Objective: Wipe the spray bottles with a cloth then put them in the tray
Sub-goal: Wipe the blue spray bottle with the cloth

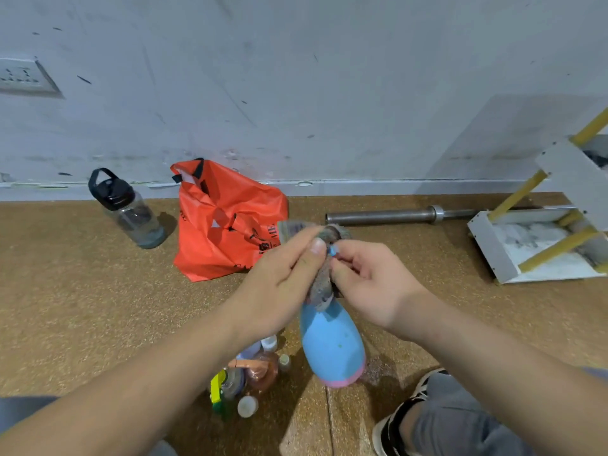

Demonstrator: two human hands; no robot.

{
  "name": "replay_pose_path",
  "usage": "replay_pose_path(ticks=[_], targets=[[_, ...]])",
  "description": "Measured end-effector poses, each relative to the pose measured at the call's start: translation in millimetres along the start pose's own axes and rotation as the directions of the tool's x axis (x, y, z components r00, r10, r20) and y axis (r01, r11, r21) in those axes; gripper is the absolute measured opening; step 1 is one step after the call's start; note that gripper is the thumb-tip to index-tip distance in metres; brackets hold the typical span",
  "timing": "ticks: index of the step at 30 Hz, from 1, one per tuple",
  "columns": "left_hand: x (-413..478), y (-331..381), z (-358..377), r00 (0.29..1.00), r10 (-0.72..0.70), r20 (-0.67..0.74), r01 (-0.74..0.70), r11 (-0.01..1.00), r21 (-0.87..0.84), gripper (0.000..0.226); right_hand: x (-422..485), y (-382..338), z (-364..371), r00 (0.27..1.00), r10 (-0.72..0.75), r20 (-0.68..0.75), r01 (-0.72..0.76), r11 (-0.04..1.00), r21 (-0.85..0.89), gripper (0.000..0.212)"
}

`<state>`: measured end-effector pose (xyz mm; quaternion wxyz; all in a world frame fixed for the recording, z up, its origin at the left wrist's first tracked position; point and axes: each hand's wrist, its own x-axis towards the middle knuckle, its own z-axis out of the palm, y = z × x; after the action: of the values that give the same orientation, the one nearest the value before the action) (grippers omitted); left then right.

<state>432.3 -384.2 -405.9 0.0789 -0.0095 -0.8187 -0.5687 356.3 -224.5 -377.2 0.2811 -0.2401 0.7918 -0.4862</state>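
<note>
A blue spray bottle with a pink base hangs in the air at the centre, its top wrapped in a grey cloth. My left hand pinches the cloth around the bottle's head. My right hand grips the cloth-covered neck from the other side; a bit of blue nozzle shows between my fingers. Several small bottles stand on the floor below my left forearm. A white tray with yellow bars lies at the right by the wall.
An orange plastic bag sits behind my hands. A clear water bottle with a black lid stands at the left near the wall. A metal bar lies along the wall. My shoe and knee are at lower right.
</note>
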Motion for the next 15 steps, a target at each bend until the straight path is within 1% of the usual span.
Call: replay_pose_path(ticks=[1, 2, 3, 4, 5, 6, 7, 8, 9, 10, 11, 12, 13, 14, 15], targets=[[0, -2, 1, 0.995, -0.098, -0.007, 0.096, 0.988, -0.122, 0.04, 0, -1, -3, 0.999, 0.018, -0.039, -0.015, 0.997, 0.073, 0.018], [-1, -2, 1, 0.988, -0.157, -0.008, 0.153, 0.97, -0.187, 0.041, 0, 0, -7, 0.996, 0.046, -0.08, -0.035, 0.992, 0.125, 0.017], [-2, -4, 3, 0.985, -0.172, -0.013, 0.166, 0.969, -0.181, 0.04, 0, -1, -12, 0.991, 0.07, -0.113, -0.052, 0.986, 0.16, 0.017], [-4, -6, 7, 0.989, -0.142, -0.032, 0.138, 0.983, -0.118, 0.037, 0, 1, -16, 0.988, 0.085, -0.133, -0.061, 0.982, 0.176, 0.018], [-7, -7, 12, 0.995, -0.084, -0.045, 0.084, 0.996, -0.007, 0.036, -1, 2, -19, 0.986, 0.094, -0.137, -0.068, 0.981, 0.183, 0.018], [-9, -9, 17, 0.999, -0.007, -0.046, 0.014, 0.99, 0.143, 0.038, -2, 3, -20, 0.988, 0.097, -0.123, -0.075, 0.983, 0.167, 0.018], [-11, -6, 21, 0.995, 0.085, -0.045, -0.067, 0.951, 0.3, 0.043, -3, 4, -17, 0.991, 0.095, -0.092, -0.082, 0.987, 0.139, 0.018], [-11, -4, 23, 0.981, 0.192, -0.039, -0.157, 0.889, 0.431, 0.048, -5, 5, -13, 0.994, 0.09, -0.057, -0.083, 0.99, 0.118, 0.016], [-10, -1, 22, 0.957, 0.289, -0.027, -0.236, 0.829, 0.508, 0.051, -6, 6, -7, 0.996, 0.085, -0.027, -0.081, 0.989, 0.121, 0.015], [-9, 1, 20, 0.938, 0.345, -0.016, -0.286, 0.801, 0.526, 0.051, -7, 5, -3, 0.996, 0.086, -0.011, -0.083, 0.986, 0.142, 0.014], [-8, 0, 16, 0.936, 0.353, -0.007, -0.304, 0.814, 0.496, 0.049, -7, 3, -1, 0.996, 0.091, -0.003, -0.089, 0.981, 0.17, 0.016], [-7, -1, 10, 0.948, 0.32, 0.004, -0.29, 0.854, 0.431, 0.047, -5, -1, -1, 0.995, 0.096, -0.001, -0.094, 0.977, 0.19, 0.019], [-5, -3, 3, 0.969, 0.246, 0.008, -0.234, 0.91, 0.343, 0.043, -3, -6, -3, 0.995, 0.102, -0.008, -0.098, 0.976, 0.195, 0.022], [-4, -5, -3, 0.99, 0.144, -0.007, -0.139, 0.964, 0.226, 0.039, 0, -10, -6, 0.994, 0.106, -0.023, -0.1, 0.976, 0.191, 0.023], [-2, -5, -6, 0.999, 0.035, -0.04, -0.03, 0.994, 0.101, 0.036, 3, -13, -11, 0.993, 0.111, -0.049, -0.1, 0.977, 0.19, 0.025]])
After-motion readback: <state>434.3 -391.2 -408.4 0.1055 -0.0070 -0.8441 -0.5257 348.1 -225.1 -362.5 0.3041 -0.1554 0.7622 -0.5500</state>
